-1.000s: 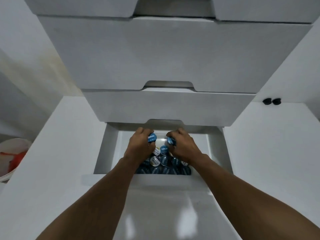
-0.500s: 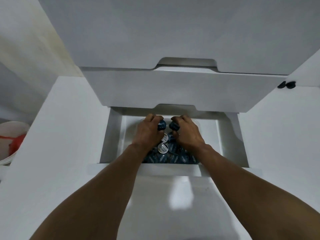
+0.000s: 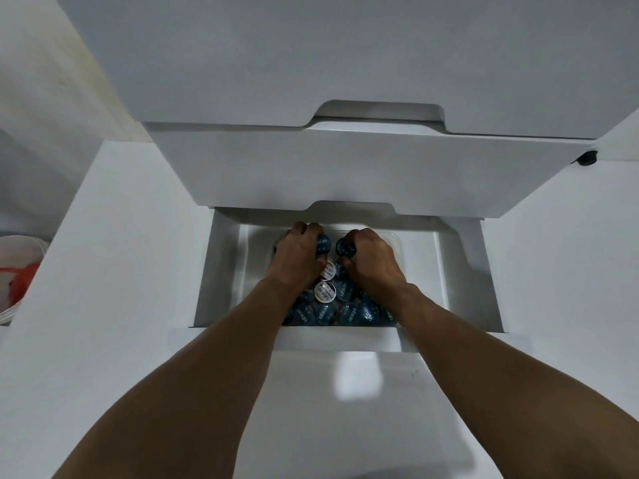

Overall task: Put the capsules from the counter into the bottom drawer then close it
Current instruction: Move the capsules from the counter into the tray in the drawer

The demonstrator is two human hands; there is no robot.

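The bottom drawer (image 3: 221, 271) stands pulled out under the closed drawers (image 3: 345, 167), with a heap of blue capsules (image 3: 345, 312) inside it. Over the heap, my left hand (image 3: 297, 257) and right hand (image 3: 371, 261) have their fingers curled, each gripping one: the left capsule (image 3: 323, 244) and the right capsule (image 3: 344, 247), just beside each other.

Bottom drawer (image 3: 223, 271) is open below the upper drawer front (image 3: 345, 167). Both hands are inside, near the drawer's back edge. Left hand (image 3: 297, 259) grips a dark blue capsule (image 3: 323, 244); right hand (image 3: 373, 262) grips a second capsule (image 3: 344, 248), and the two are just beside each other. A heap of blue capsules (image 3: 349, 311) lies toward the front edge in a clear tray (image 3: 399, 247), with a white-lidded one (image 3: 325, 291) on top. Black knob (image 3: 587, 157) far right, white bucket (image 3: 17, 257) far left.
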